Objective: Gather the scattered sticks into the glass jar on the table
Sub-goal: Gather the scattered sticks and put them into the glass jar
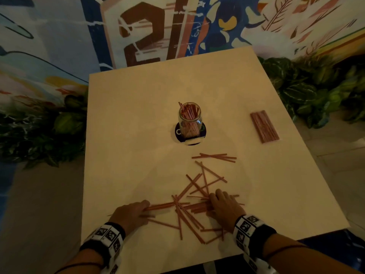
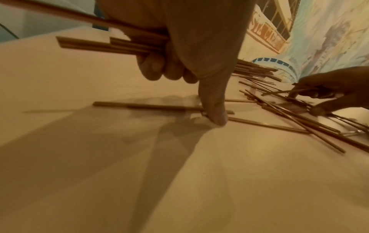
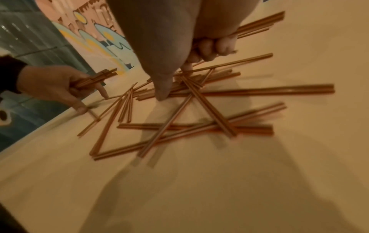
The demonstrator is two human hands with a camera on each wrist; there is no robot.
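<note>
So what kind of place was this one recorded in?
Probably a café or a decorated lounge, not a lab. A painted mural covers the wall, leafy plants line the floor edge, and a plain square table holds a glass jar of sticks on a dark coaster.

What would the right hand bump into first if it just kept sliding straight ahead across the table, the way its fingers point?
Probably the crossed sticks lying just beyond the right hand, then the small sticks cluster. The glass jar stands farther on, slightly left; depth is hard to judge.
</note>
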